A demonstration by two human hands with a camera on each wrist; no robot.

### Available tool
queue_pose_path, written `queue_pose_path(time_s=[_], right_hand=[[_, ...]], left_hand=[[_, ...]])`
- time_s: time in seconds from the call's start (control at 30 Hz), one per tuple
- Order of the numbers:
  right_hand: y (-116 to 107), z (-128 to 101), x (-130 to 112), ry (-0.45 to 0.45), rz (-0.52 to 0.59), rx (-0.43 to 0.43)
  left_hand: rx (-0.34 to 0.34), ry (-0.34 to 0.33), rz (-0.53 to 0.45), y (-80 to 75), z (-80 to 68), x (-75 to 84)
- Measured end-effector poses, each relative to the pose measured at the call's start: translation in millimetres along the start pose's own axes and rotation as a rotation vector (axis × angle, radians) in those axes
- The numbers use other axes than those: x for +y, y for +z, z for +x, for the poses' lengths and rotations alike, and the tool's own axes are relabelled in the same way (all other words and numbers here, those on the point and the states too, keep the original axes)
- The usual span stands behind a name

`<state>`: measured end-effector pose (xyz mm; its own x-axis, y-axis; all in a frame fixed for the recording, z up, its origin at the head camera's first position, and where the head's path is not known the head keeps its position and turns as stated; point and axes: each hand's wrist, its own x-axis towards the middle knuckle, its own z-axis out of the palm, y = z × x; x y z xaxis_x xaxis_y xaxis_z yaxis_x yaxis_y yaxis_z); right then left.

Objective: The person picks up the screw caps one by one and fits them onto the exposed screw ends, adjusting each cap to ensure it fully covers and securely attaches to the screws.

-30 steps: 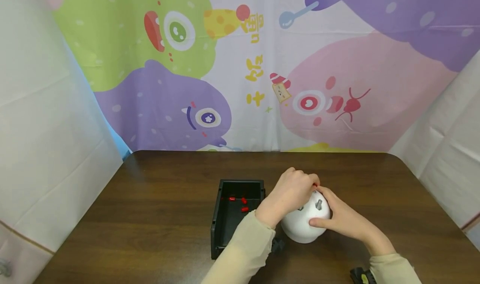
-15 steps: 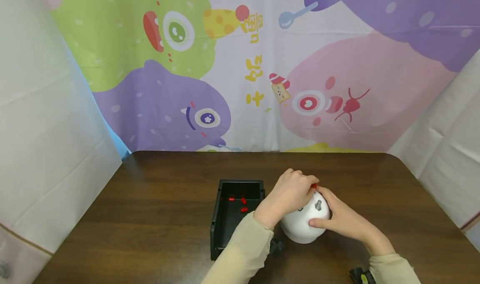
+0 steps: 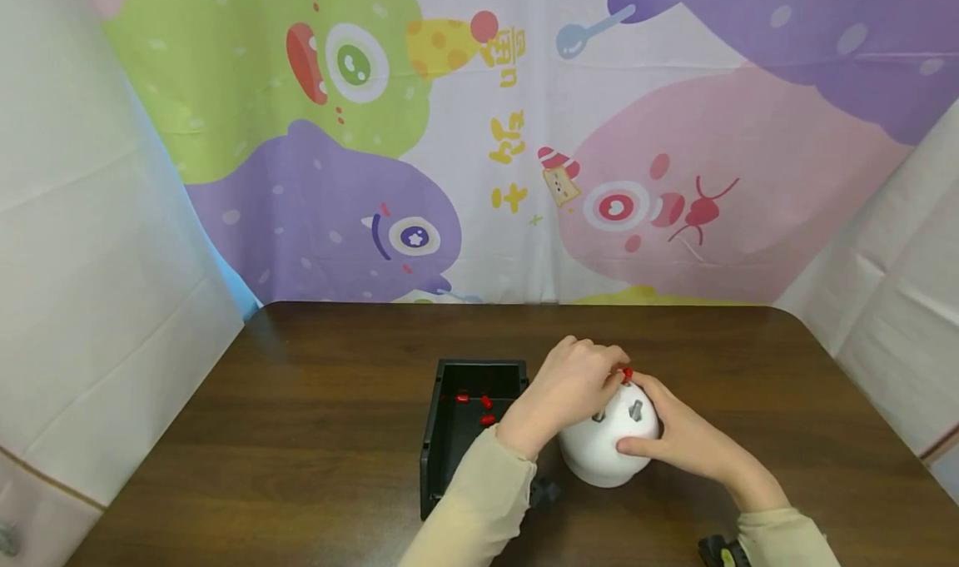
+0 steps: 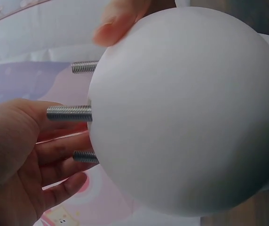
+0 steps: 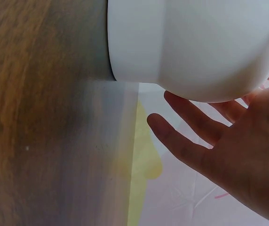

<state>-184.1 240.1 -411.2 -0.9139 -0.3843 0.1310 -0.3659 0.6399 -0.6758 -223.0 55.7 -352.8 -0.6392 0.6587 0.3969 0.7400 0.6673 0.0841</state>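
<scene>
A rounded white body (image 3: 603, 459) stands on the table, with threaded metal bolts (image 4: 69, 113) jutting from its top. My right hand (image 3: 685, 430) holds it from the right, thumb on the front, index finger near the top. At the top sits a small red cap (image 3: 628, 375), apparently on a bolt. The fingers of my left hand (image 3: 571, 381) are curled around this cap; their exact contact is partly hidden. In the left wrist view, red shows between the left thumb and fingers, behind the front bolt.
A black tray (image 3: 429, 459) stands left of the white body, partly covered by my left forearm. Loose red caps (image 3: 487, 402) lie inside it. The brown table (image 3: 322, 425) ends at a patterned curtain (image 3: 517, 251) behind; white cloth hangs at both sides.
My left hand has shifted slightly left and its fingers have loosened a little, so more of the red cap shows. The right hand and white body look unmoved.
</scene>
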Motion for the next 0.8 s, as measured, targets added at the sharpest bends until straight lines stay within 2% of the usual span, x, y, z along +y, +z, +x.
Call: queue_pose_path(time_s=[0.43,0.8], right_hand=[[-0.6,-0.1,-0.9,-0.006,-0.001,0.009],[0.4,0.2,-0.9,0.011,0.004,0.004]], left_hand=[[0.071,-0.008,-0.012,-6.0,-10.8,-9.5],[0.085,-0.057,-0.017,-15.2,-26.0,-20.1]])
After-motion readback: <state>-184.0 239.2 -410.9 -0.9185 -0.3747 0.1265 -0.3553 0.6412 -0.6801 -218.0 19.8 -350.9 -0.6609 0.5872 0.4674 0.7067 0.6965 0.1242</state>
